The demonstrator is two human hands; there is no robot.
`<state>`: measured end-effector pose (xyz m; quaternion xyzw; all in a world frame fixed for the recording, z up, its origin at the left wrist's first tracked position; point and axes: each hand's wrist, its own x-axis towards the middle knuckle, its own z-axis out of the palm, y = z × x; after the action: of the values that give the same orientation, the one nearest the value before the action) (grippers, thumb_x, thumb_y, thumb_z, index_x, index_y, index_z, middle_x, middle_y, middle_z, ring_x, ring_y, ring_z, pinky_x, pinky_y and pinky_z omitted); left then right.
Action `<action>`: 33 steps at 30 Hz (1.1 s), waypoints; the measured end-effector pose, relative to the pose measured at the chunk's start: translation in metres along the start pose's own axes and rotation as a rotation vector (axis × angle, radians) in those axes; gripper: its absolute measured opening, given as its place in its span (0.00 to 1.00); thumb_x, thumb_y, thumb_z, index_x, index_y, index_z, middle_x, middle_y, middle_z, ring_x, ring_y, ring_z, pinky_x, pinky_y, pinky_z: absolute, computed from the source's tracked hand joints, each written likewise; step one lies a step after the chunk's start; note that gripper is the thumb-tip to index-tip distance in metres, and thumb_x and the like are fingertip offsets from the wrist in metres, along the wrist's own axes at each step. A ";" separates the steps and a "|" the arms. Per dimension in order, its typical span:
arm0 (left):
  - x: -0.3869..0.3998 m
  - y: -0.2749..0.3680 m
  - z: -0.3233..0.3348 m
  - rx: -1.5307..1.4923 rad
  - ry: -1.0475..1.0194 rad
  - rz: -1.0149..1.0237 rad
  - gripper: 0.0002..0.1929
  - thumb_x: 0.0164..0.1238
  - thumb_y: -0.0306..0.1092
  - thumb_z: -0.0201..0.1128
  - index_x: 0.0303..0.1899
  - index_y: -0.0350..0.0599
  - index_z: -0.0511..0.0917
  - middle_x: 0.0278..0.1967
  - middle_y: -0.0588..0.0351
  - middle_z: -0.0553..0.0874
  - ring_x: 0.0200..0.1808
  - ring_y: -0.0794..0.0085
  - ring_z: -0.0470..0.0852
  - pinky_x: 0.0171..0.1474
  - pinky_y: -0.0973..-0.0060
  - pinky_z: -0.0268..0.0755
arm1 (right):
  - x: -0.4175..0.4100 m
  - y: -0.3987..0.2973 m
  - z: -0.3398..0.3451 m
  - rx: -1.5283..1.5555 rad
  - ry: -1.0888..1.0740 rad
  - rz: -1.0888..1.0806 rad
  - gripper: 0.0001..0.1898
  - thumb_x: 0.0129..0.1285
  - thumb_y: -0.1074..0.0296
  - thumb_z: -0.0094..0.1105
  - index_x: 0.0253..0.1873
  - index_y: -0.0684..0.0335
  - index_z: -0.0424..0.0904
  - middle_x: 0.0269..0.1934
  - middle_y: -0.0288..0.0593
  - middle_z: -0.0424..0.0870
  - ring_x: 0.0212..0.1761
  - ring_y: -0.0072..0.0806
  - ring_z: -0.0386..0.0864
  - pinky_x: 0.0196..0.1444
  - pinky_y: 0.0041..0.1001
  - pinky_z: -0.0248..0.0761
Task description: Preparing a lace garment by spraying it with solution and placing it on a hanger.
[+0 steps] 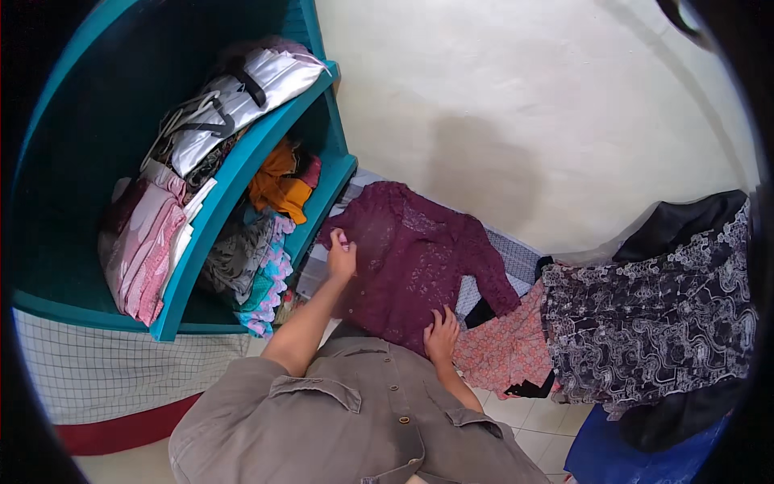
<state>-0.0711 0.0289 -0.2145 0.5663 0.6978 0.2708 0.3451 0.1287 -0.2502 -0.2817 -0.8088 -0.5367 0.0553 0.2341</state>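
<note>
A maroon lace blouse (417,260) lies spread out in front of me, with one short sleeve stretching to the right. My left hand (342,257) is at the blouse's left sleeve, fingers curled in; whether they pinch the cloth cannot be made out. At the lower right edge of the blouse, my right hand (441,334) rests on the fabric with its fingers apart. Beneath the blouse, a grey patterned cloth (514,249) shows along the wall side. A pink floral cloth (505,345) lies just right of my right hand.
On the left stands a teal shelf unit (242,175). Its upper shelf carries folded pink cloth (148,242) and a white satin garment (266,78) with hangers; orange cloth (281,178) lies below. Black-and-silver lace fabric (647,308) is heaped at right, near a blue item (641,451). A pale wall (484,78) rises behind.
</note>
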 end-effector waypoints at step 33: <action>-0.051 0.037 0.011 -0.124 -0.235 0.253 0.28 0.70 0.39 0.65 0.69 0.61 0.66 0.39 0.32 0.87 0.42 0.32 0.86 0.46 0.43 0.78 | 0.000 -0.001 0.003 -0.039 0.031 -0.002 0.24 0.61 0.68 0.59 0.64 0.56 0.74 0.71 0.50 0.69 0.74 0.49 0.65 0.77 0.48 0.56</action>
<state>-0.0342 -0.0129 -0.1840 0.6551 0.5577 0.2865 0.4215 0.1268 -0.2485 -0.2833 -0.8135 -0.5348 0.0321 0.2263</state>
